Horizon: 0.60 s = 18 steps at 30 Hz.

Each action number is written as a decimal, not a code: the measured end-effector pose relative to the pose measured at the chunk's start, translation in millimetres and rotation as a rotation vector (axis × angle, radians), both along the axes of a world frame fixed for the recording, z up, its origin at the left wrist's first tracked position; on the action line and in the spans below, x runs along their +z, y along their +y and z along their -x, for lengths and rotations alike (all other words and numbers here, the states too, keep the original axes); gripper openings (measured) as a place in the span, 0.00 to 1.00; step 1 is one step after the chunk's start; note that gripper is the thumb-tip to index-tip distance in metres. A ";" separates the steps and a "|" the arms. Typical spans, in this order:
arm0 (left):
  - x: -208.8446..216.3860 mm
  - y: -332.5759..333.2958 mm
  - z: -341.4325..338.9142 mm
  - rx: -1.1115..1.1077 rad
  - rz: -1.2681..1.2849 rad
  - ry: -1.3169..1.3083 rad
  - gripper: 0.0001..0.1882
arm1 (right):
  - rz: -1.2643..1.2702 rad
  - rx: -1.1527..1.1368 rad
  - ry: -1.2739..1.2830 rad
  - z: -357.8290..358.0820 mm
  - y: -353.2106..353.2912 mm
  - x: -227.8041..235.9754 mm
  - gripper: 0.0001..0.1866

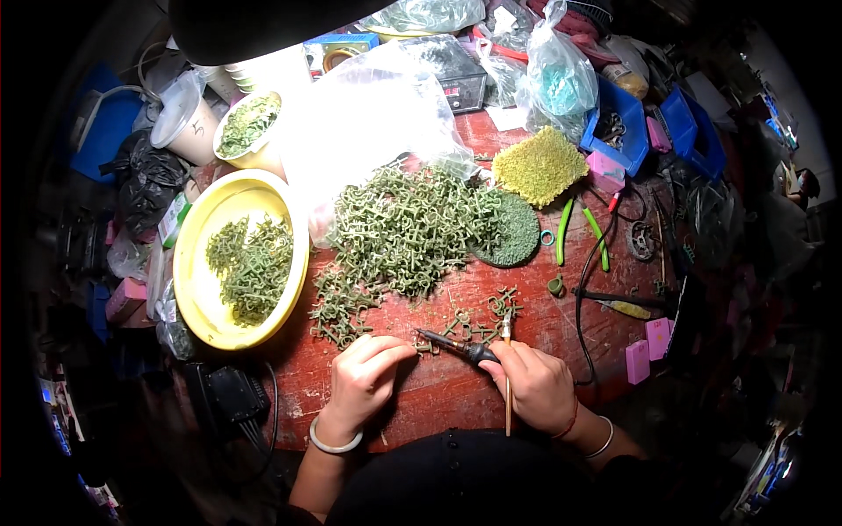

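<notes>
**Two hands at a messy red surface**

Head view: The red surface (526, 307) is worn and crowded. The right hand (537, 383) is closed around a dark soldering iron (456, 346) and a thin stick (507, 377). The iron's tip points left. The left hand (367, 373) pinches a small green plastic piece (424, 347) just beside the tip. A big heap of green pieces (408, 228) lies farther back. A yellow bowl (197, 289) on the left holds more. Bags, blue bins (627, 118) and green-handled pliers (579, 230) sit around. The room beyond is dark.
</notes>
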<state>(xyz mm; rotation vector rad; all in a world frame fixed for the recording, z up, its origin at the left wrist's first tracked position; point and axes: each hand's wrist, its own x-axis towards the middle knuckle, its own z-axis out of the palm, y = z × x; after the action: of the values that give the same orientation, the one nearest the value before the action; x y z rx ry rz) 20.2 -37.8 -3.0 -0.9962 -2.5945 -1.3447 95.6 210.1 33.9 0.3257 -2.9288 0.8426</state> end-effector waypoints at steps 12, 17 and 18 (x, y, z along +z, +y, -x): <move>1.5 0.0 -1.2 0.011 0.023 0.003 0.12 | -0.002 0.006 0.016 -0.4 0.3 0.6 0.13; 0.9 -0.3 -1.5 0.013 0.028 -0.010 0.11 | 0.000 0.003 0.003 -0.4 0.3 0.9 0.13; 0.7 -0.2 -1.5 0.013 0.033 0.006 0.11 | 0.001 -0.003 -0.012 -0.3 0.2 0.9 0.13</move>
<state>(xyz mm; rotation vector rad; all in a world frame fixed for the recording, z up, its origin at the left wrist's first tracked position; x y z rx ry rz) 21.7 -38.0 -2.3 -0.9847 -2.6230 -1.2983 95.9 210.3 34.8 0.3175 -2.9390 0.8482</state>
